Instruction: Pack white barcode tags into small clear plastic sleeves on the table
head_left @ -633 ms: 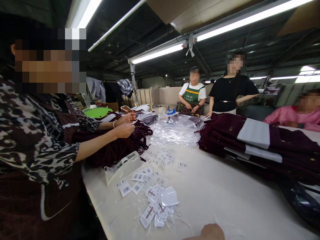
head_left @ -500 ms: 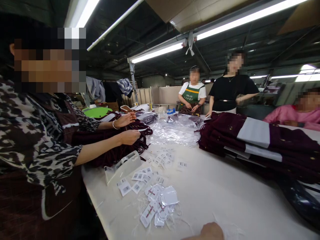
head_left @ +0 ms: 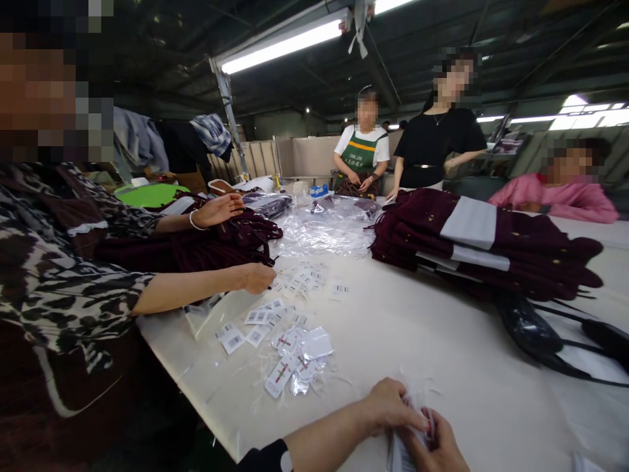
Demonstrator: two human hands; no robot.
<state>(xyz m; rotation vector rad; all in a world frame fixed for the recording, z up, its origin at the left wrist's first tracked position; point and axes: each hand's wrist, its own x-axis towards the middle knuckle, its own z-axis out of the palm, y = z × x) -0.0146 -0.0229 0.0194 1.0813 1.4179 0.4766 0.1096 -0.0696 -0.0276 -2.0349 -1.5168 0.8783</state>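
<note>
My left hand [head_left: 390, 405] reaches in from the bottom edge, its fingers closed at the fingertips of my right hand [head_left: 441, 447]. Between them are white hang tags [head_left: 400, 455] with thin pale strings; a bit of red shows at the fingers. My hands hide most of what they grip. To their left lies a loose pile of glossy hang tags [head_left: 297, 359] with red and green print and white strings. Beyond it, white barcode labels [head_left: 230, 337] are scattered on the pale table [head_left: 373, 321].
At right stands a stack of maroon garments [head_left: 531, 246] with white paper bands, a black strapped item [head_left: 535, 337] before it. Maroon fringed garments [head_left: 162, 252] lie at left beside a co-worker's hands [head_left: 258, 278]. Clear plastic bags [head_left: 327, 233] cover the far middle. Other people are around the table.
The view has tilted down and shifted right. Both my hands now show, together on the tags; before, only part of one showed. The co-worker's nearer hand has lowered toward the barcode labels.
</note>
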